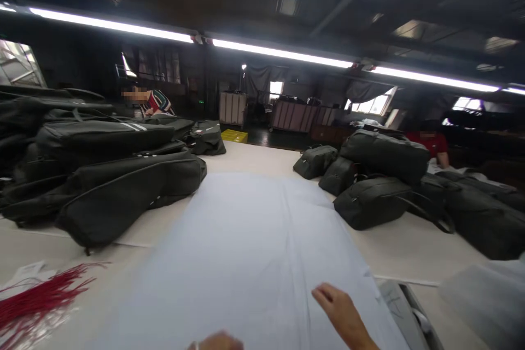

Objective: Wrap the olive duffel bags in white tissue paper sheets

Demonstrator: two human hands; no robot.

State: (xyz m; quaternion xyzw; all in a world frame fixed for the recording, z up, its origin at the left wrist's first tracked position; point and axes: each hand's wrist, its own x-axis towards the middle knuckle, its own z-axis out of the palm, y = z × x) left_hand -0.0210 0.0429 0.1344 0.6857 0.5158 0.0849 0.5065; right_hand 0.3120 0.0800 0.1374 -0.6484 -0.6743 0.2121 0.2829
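We lay our right hand (342, 314), fingers relaxed and holding nothing, flat on the pale sheet (246, 251) spread down the table's (410, 246) middle; our left hand (216, 342), barely visible at the near edge, cannot be judged.

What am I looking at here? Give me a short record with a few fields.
place: workshop with long ceiling lights
table: wide, pale
sheet: pale, spread flat down the middle
right hand: open, resting on the sheet
left hand: only a bit shows at the bottom edge
left bags: dark, stacked
right bags: dark, heaped
red cords: bundle at near left
others: two people behind the bags
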